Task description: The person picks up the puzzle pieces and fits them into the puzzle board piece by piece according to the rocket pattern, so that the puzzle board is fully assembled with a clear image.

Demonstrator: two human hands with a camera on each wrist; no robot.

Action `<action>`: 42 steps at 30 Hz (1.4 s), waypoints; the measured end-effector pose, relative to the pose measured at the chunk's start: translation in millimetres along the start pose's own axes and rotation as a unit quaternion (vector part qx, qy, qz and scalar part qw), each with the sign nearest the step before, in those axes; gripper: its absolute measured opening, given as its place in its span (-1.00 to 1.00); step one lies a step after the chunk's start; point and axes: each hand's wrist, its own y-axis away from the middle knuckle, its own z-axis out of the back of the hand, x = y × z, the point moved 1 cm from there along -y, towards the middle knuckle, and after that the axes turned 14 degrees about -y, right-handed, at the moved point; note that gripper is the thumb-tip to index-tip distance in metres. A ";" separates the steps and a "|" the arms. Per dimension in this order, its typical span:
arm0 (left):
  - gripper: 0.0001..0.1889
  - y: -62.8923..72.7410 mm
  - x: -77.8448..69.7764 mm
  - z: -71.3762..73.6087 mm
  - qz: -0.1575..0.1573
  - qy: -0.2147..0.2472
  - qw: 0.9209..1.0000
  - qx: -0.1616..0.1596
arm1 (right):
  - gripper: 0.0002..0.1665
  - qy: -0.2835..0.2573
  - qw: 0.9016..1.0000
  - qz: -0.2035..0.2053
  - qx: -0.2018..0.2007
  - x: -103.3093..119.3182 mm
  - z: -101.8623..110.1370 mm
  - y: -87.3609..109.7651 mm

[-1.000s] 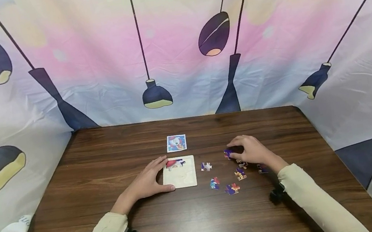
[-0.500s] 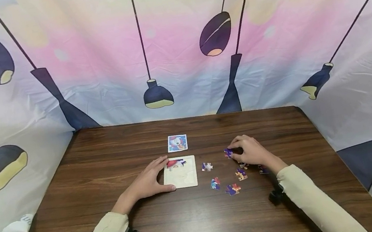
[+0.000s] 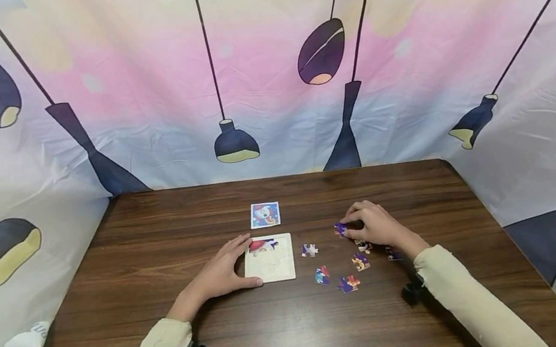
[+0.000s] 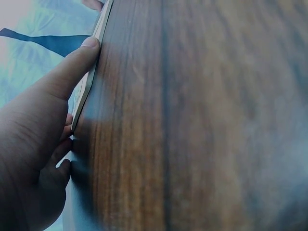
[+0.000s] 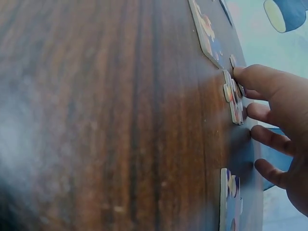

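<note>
A square puzzle board (image 3: 278, 267) with a pale frame lies on the table, with fitted red and white picture pieces in its upper left. My left hand (image 3: 219, 271) holds its left side, thumb at the near edge and fingers at the far corner. In the left wrist view the thumb (image 4: 79, 60) presses on the board's rim. Off to the right, my right hand (image 3: 376, 224) pinches a purple puzzle piece (image 3: 340, 229) at the tabletop between thumb and fingers. Under that hand lies another piece (image 3: 363, 246), partly covered.
Between the hands lie a white-and-purple piece (image 3: 309, 250), a blue-and-red piece (image 3: 321, 276), an orange-and-purple piece (image 3: 348, 284) and a yellow-and-purple piece (image 3: 360, 261). A dark piece (image 3: 393, 253) sits beside the right wrist. Behind the board is a picture card (image 3: 265, 214). A printed curtain (image 3: 263, 79) surrounds the table.
Almost nothing differs. The right hand stays at the purple piece and the left hand stays on the board; the whole view shifts very slightly.
</note>
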 end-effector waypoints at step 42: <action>0.15 0.9 -0.7 0.0 -0.001 0.005 1.000 -0.003 | -0.59 -0.039 0.996 0.081 0.010 67.3 -35.2 -50.0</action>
